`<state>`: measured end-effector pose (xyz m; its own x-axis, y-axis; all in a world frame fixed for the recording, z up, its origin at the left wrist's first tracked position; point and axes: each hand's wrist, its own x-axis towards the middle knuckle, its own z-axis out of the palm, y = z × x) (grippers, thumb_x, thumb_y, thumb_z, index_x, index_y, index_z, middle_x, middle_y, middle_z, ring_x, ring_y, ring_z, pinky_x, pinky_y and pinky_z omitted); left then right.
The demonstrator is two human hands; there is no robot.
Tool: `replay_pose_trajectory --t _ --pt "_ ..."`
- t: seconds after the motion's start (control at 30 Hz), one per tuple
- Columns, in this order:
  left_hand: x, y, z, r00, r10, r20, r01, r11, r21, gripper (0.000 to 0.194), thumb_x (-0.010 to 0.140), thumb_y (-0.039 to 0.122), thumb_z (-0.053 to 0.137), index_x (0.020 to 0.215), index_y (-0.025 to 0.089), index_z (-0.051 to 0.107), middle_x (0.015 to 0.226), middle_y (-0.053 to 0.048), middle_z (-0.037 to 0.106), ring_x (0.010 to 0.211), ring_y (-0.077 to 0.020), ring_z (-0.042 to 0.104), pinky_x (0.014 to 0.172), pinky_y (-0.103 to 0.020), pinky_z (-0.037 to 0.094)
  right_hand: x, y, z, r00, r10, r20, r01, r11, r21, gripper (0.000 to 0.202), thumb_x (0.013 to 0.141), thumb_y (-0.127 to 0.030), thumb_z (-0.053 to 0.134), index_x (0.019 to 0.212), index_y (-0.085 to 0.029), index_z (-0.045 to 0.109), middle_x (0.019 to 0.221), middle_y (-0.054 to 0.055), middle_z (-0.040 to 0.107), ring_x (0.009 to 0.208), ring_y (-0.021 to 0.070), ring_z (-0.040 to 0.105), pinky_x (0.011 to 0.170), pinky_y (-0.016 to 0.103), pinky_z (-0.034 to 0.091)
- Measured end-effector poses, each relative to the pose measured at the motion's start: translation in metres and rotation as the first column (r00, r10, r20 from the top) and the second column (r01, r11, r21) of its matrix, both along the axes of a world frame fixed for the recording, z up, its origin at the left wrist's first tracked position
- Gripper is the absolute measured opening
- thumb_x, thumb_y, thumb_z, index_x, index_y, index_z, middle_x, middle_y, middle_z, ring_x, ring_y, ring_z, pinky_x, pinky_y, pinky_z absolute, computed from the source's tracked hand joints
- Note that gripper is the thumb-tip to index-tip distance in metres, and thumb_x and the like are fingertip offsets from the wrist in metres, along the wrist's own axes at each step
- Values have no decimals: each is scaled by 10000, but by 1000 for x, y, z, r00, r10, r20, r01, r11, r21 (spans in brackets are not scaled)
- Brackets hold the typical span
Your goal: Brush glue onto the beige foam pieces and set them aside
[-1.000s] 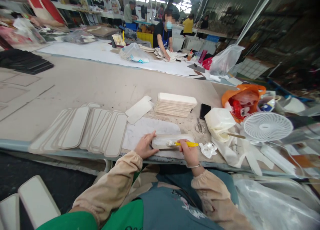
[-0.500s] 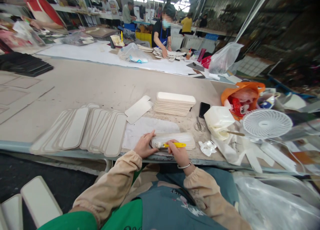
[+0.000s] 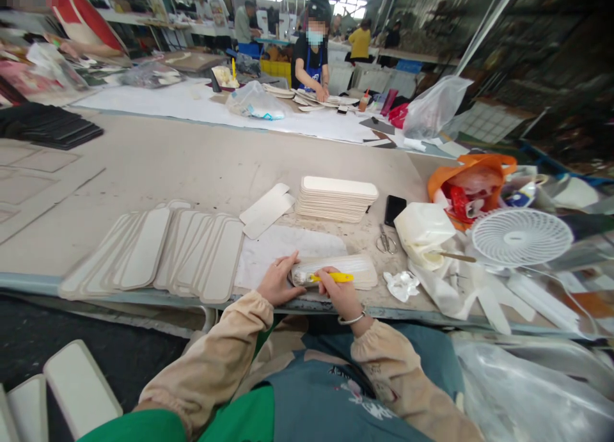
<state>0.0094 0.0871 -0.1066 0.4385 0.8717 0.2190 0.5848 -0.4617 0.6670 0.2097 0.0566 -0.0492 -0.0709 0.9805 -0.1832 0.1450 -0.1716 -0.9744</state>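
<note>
My right hand (image 3: 336,291) is closed round a brush with a yellow handle (image 3: 343,277), its bristles against the left part of a pale rounded panel (image 3: 345,265). That panel tops a low pile at the table's front edge and looks wet. At the pile's left end, my left hand (image 3: 281,280) grips the edge between thumb and fingers. Behind lies a white sheet (image 3: 268,253) and a neat stack of cream panels (image 3: 338,187). Two loose panels (image 3: 267,210) rest left of that stack. Many overlapping panels (image 3: 223,256) are fanned out farther left.
Right of the pile are crumpled paper (image 3: 401,286), scissors (image 3: 385,241), a black phone (image 3: 394,210), a white container (image 3: 425,226), a white fan (image 3: 522,237) and an orange bag (image 3: 436,180). Across the table, a person in a mask (image 3: 311,61) handles pale pieces.
The brush and my right hand have shifted slightly left along the panel. My left hand is almost unmoved. The person opposite has changed posture, and the view has turned a little.
</note>
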Motion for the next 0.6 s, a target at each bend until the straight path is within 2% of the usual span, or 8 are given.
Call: replay_pose_trajectory --t 0.07,0.2,0.27,0.33,0.47,0.53,0.6 --pt "-1 0 -2 1000 -3 -14 3 1000 2 1023 662 386 746 1478 204 156 1273 -102 544 1203 -300 450 1036 -462 362 6 4 -2 999 -42 35 42 999 6 271 837 -446 495 788 -203 606 488 -51 499 473 130 448 531 253 370" --pt "-1 2 -4 1000 -11 -20 11 1000 17 987 678 388 732 1472 192 179 1278 -108 537 1203 -298 443 1036 -456 358 45 11 2 954 -249 169 244 969 49 230 819 -399 513 747 -204 611 483 -48 501 520 140 490 601 257 394" --pt "-1 2 -5 1000 -10 -20 11 1000 21 975 679 388 730 1467 186 192 1275 -108 537 1201 -297 443 1035 -455 358 54 12 5 928 -322 187 313 947 77 222 813 -394 518 752 -204 615 492 -49 502 520 135 482 582 251 383" --pt "-1 2 -4 1000 -6 -24 7 1000 20 971 679 392 729 1464 182 199 1271 -107 541 1198 -296 447 1034 -455 359 47 11 4 942 -314 117 309 949 62 242 820 -411 502 769 -202 614 494 -52 497 491 126 449 527 244 355" --pt "0 1 -2 1000 -11 -28 11 1000 23 976 678 385 731 1465 186 189 1259 -107 549 1187 -292 464 1031 -454 366 8 10 -6 985 -161 -64 159 987 -25 282 817 -454 492 800 -195 602 494 -57 507 436 108 394 451 230 307" --pt "0 1 -2 999 -13 -30 14 999 34 977 684 370 729 1468 190 174 1258 -106 547 1183 -285 469 1029 -453 371 -1 13 -11 982 -166 -90 163 986 -44 284 806 -461 498 793 -195 595 484 -59 507 420 104 386 438 225 298" --pt "0 1 -2 999 -13 -33 15 999 50 964 697 359 722 1470 198 168 1262 -104 544 1183 -279 468 1029 -452 375 5 17 -15 973 -215 -78 213 976 -39 288 800 -463 497 779 -194 597 470 -59 501 415 106 391 439 225 302"
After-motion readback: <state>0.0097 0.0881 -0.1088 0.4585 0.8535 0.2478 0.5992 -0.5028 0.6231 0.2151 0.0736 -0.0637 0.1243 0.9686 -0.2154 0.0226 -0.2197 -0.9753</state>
